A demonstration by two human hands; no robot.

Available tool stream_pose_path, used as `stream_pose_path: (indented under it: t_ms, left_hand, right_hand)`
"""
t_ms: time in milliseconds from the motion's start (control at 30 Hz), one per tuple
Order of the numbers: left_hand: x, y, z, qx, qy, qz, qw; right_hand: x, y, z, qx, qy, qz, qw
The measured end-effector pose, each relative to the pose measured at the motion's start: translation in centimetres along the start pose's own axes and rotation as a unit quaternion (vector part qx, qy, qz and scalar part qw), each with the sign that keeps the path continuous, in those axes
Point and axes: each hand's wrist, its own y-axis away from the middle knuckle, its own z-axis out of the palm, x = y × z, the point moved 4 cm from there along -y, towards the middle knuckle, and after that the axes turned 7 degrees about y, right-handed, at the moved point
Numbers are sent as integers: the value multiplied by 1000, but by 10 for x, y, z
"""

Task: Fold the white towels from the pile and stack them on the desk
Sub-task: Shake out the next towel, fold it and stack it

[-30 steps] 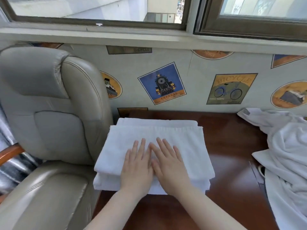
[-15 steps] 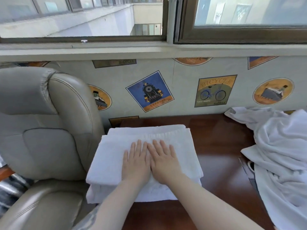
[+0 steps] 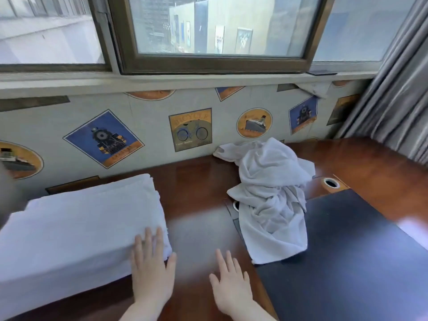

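Your left hand (image 3: 151, 272) rests flat, fingers straight, on the folded stack (image 3: 78, 230) at lower left to steady it; your right hand (image 3: 230, 286), fingers spread, hovers over the tabletop (image 3: 196, 181) toward the pile (image 3: 271, 202) at centre.

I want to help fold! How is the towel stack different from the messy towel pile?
The towel stack is folded flat with neat edges; the towel pile is crumpled and wrinkly. The left hand touches the stack; nothing touches the pile. Both are white and sit on the desk.
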Motion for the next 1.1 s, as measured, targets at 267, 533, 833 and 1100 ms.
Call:
stream_pose_path:
  t_ms: [267, 533, 833, 1100]
  left_hand:
    - [199, 72, 107, -145, 58, 102, 983]
    - [317, 113, 167, -191, 105, 83, 972]
    - [359, 28, 147, -94, 57, 96, 989]
    - [443, -117, 149, -49, 29, 90, 994]
  right_hand:
    - [175, 29, -105, 80, 31, -8, 996]
    - [306, 57, -125, 34, 29, -20, 999]
    - [320, 28, -127, -10, -40, -75, 996]
    - [370, -23, -183, 18, -24, -30, 999]
